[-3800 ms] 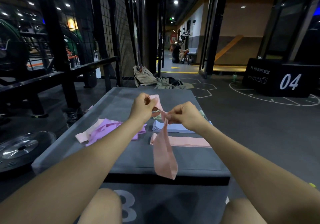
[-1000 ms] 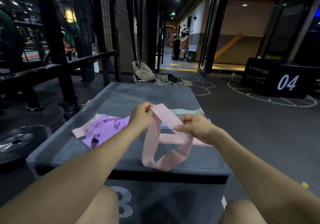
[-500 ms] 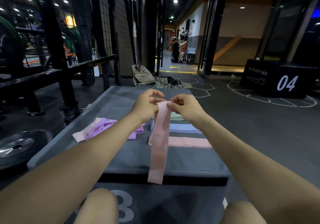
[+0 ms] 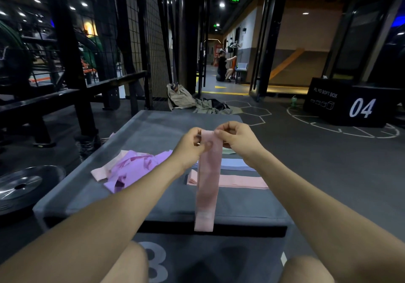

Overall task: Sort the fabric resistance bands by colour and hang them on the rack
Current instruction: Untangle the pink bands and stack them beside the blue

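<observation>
We've got both sets of fingertips pinching the top edge of a pink band (image 4: 207, 173), left hand (image 4: 192, 145) on its left corner, right hand (image 4: 237, 139) on its right corner, fingers curled in tight. The band hangs flat and straight down between our forearms, its lower end reaching past the near edge of the grey box (image 4: 153, 133). Behind it on the box top, we see a folded pink stack (image 4: 241, 182) lying crosswise, a blue stack (image 4: 235, 164) just beyond it, and a sliver of pale green band (image 4: 228, 150) farther still, by the right wrist. Over to the left there's a loose heap of purple bands (image 4: 133, 168) resting on a pink one (image 4: 103, 172). Off the box, left, a weight plate (image 4: 20, 186) on the floor; far right, a black box marked 04 (image 4: 350, 107).
</observation>
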{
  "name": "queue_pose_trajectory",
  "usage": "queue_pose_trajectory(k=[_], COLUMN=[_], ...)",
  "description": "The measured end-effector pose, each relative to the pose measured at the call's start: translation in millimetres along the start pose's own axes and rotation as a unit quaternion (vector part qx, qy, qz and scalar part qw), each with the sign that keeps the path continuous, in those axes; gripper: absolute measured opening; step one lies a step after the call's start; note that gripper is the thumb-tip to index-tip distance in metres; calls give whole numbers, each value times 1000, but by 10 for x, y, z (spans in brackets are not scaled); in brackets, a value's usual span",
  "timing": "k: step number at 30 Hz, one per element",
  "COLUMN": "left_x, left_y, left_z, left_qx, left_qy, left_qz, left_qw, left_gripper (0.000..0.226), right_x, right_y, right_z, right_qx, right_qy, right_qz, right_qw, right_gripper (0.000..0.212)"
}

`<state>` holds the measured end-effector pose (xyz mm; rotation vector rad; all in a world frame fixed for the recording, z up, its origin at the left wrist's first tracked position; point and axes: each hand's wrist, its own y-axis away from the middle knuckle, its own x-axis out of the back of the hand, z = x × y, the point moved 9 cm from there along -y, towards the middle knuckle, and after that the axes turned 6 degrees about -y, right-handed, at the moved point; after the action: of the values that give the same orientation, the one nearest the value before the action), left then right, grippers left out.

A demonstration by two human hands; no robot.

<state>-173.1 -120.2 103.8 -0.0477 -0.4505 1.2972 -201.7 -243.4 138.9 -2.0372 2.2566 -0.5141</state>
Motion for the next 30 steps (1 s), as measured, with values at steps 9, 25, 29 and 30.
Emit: queue_pose_trajectory(k=[9, 25, 29, 30], left_x=[-383, -230, 7, 41], left_y=[116, 139, -10, -48], left_z=[-120, -1124, -1346, -1379], left_qx=[42, 175, 247, 248], left_qy=[-6, -201, 5, 37], left_qz=[-103, -162, 18, 56], left_qw=[994, 950, 969, 966], left_gripper=[28, 13, 7, 14], right_x=[272, 1832, 1860, 1850], right_y=[-117, 237, 245, 230], right_z=[-75, 1420, 1688, 1753], right_qx=[38, -164, -177, -178], right_qy=[60, -27, -14, -11], right_qz=[81, 392, 374, 367], right_qw=[994, 905, 910, 913], right_gripper=[8, 15, 12, 10])
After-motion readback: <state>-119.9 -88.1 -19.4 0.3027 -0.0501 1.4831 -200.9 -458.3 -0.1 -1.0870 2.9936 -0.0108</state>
